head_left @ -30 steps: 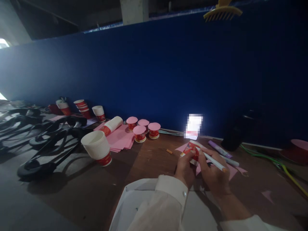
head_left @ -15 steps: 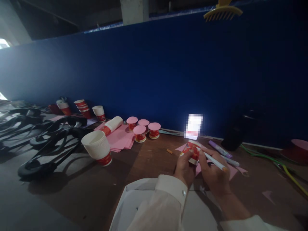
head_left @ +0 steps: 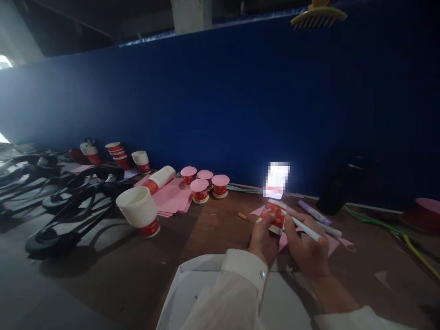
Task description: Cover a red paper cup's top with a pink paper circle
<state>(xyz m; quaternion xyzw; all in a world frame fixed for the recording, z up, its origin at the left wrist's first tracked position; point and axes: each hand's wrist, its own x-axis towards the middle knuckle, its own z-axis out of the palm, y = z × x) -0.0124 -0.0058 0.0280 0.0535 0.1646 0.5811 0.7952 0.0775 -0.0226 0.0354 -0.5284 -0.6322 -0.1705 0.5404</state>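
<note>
My left hand (head_left: pixel 264 238) is closed around a red and white paper cup (head_left: pixel 276 211), held tilted above the table. In my right hand (head_left: pixel 307 247) is a white marker (head_left: pixel 305 228) with an orange end; its tip side points at the cup's right edge, though the tip itself is hidden. Pink paper (head_left: pixel 332 245) lies under and beside my hands. A purple glue stick or marker (head_left: pixel 314 213) rests just beyond my right hand, and an orange pen cap (head_left: pixel 242 216) lies to the left of the cup.
Several short red cups with pink round tops (head_left: pixel 200 191) stand left of my hands. A stack of paper cups (head_left: pixel 138 211) is near pink sheets (head_left: pixel 175 197). Black headphones (head_left: pixel 57 238) lie at left. A lit phone (head_left: pixel 277 178) leans against the blue partition (head_left: pixel 206 105). A white box (head_left: pixel 192 284) sits in front.
The cup in my left hand has turned slightly, and the marker in my right hand has shifted a little. Everything else looks the same.
</note>
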